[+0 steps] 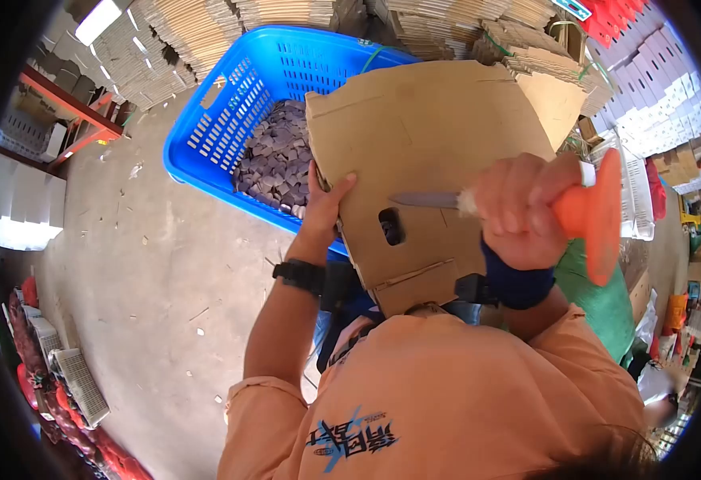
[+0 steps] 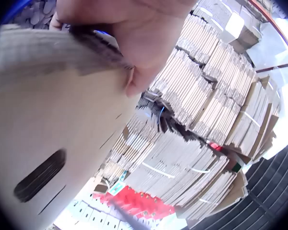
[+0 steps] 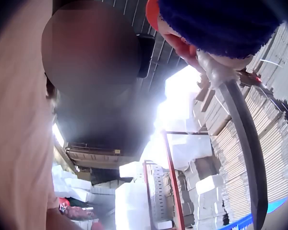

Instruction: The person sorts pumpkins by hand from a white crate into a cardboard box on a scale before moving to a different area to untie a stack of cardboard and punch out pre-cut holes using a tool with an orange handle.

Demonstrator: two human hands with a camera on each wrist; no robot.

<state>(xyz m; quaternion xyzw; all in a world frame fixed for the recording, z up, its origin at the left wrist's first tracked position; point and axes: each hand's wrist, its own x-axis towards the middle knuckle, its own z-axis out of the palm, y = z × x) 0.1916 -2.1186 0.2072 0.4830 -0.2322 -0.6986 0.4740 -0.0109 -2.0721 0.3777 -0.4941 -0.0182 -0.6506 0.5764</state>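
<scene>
A stack of flat cardboard sheets [image 1: 446, 120] leans over the person's lap and overlaps the blue basket in the head view. My left hand [image 1: 326, 204] grips its left edge, thumb on the top face, as the left wrist view also shows. A dark slot runs deep through the cardboard near the middle. My right hand [image 1: 522, 204] holds a pointed steel blade tool [image 1: 426, 199] by its handle, which ends in a wide orange disc [image 1: 604, 216]. The blade points left above the slot. In the right wrist view, the long blade [image 3: 247, 143] shows whitish wrapping at its base.
Small grey-purple cardboard scraps [image 1: 278, 156] lie in the blue basket [image 1: 177, 152]. Bundled cardboard stacks [image 1: 194, 28] stand behind it. A green sack [image 1: 606, 292] is at the right, and a red metal frame [image 1: 70, 100] at the far left. Bits of litter dot the concrete floor.
</scene>
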